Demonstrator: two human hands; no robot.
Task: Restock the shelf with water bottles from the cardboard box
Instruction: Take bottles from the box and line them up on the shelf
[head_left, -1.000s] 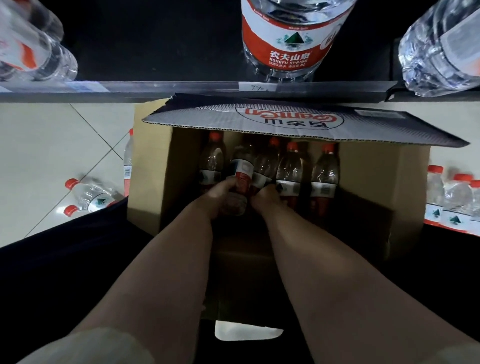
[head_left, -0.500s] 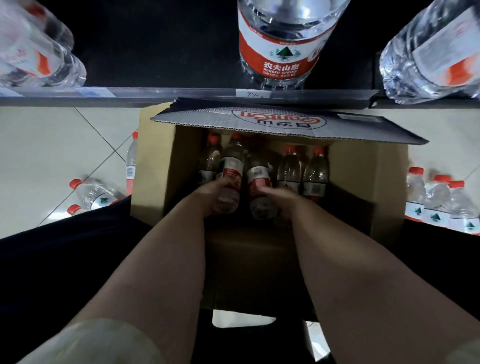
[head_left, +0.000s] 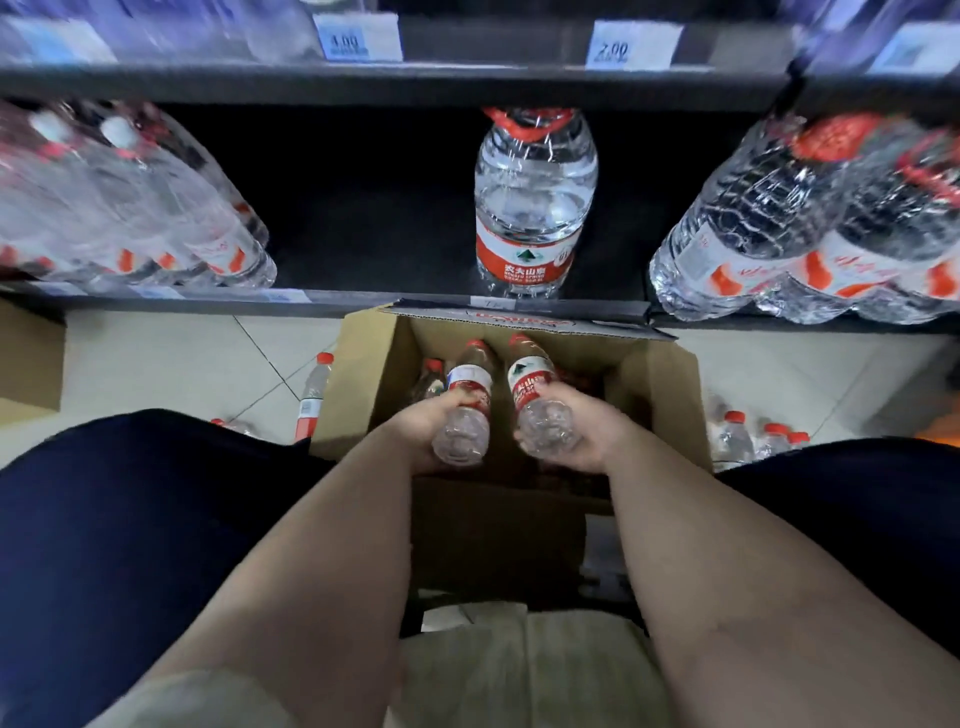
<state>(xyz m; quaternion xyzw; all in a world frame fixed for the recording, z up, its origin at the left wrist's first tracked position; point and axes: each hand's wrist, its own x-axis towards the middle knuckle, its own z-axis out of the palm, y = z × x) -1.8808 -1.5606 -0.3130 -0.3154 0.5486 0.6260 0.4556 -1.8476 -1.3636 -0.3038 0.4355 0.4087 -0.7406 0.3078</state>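
Bottles (head_left: 470, 382) raised — in left hand (head_left: 415, 431), right hand (head_left: 592, 434).

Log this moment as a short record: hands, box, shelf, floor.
left hand: holds a small water bottle over the box
right hand: holds a second small bottle beside it
cardboard box: open, below the shelf edge; more bottles inside
shelf: one large water bottle, wrapped bottle packs either side
floor: loose small bottles flank the box
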